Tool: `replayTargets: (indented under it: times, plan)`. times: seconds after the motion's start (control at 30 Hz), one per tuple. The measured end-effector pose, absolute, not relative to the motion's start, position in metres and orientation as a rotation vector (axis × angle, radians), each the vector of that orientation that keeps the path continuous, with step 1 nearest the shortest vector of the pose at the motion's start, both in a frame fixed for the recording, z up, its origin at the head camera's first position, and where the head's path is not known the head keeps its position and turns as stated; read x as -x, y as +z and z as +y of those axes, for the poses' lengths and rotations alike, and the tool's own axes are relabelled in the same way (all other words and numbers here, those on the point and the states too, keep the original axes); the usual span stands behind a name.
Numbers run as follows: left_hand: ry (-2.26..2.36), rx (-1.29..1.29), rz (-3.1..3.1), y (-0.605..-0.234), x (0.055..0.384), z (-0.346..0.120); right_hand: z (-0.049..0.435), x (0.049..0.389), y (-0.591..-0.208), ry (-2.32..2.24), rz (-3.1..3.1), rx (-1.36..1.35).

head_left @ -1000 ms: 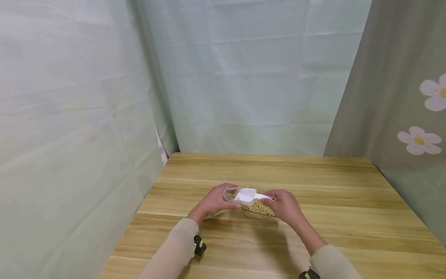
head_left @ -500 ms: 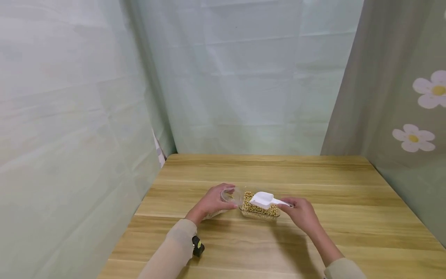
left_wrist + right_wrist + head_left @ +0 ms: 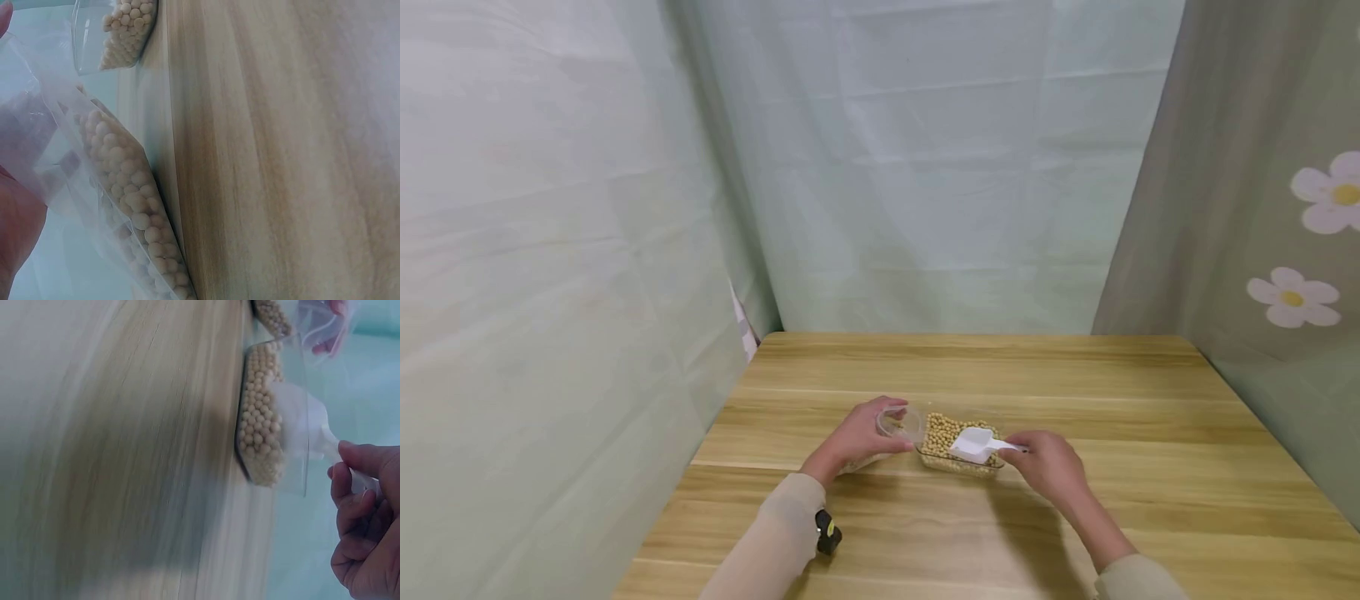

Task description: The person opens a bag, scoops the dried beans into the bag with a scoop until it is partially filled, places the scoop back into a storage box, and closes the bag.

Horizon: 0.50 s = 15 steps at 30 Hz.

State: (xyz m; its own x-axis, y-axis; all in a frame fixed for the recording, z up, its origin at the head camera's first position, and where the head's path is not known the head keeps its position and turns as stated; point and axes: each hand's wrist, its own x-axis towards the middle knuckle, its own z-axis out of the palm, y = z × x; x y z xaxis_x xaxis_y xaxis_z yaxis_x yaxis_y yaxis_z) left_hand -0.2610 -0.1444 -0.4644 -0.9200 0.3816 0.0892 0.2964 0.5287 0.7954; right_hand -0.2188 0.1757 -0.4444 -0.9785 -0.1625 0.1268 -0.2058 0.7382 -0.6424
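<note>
In the head view my left hand holds the mouth of a clear plastic bag, thumb and fingers spread around the opening. Round pale soybeans fill the lower part of the bag, which rests on the table in the left wrist view. To its right stands a clear rectangular container with more soybeans. My right hand pinches the handle of a white scoop. The scoop's bowl is inside the container, at the beans in the right wrist view; whether it carries beans is hard to tell.
A wood-grain table lies under everything. Pale curtains hang behind and to the left, and a grey-green curtain with white flowers hangs on the right.
My right hand has moved the scoop from the bag's mouth rightward over the container, then lowered it to the beans. My left hand stays at the bag.
</note>
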Motion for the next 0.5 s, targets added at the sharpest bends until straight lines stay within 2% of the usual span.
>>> replayTargets:
  times: [0.5]
  plan:
    - [1.341, -0.607, 2.675, -0.465, 0.261, -0.141, 0.151, 0.232, -0.466, 1.239, -2.794, -0.258]
